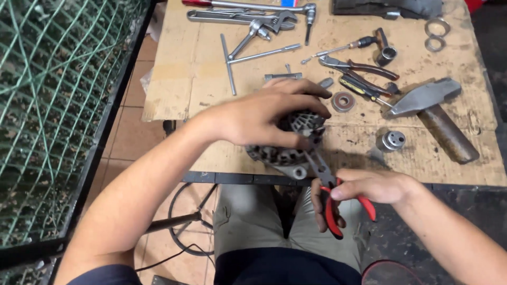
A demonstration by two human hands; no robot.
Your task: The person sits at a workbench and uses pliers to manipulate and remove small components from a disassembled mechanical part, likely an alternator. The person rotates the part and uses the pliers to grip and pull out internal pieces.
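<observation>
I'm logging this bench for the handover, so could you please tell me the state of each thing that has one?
left hand: gripping the alternator from above
right hand: closed on the pliers' red handles
alternator: held at the table edge
pliers: tip against the alternator
hammer: lying flat, untouched
bearing: lying loose

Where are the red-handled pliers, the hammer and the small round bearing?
red-handled pliers (338, 211): head view, on the red grip.
hammer (422, 97): head view, on the grey metal head.
round bearing (344, 101): head view, on its ring face.
</observation>
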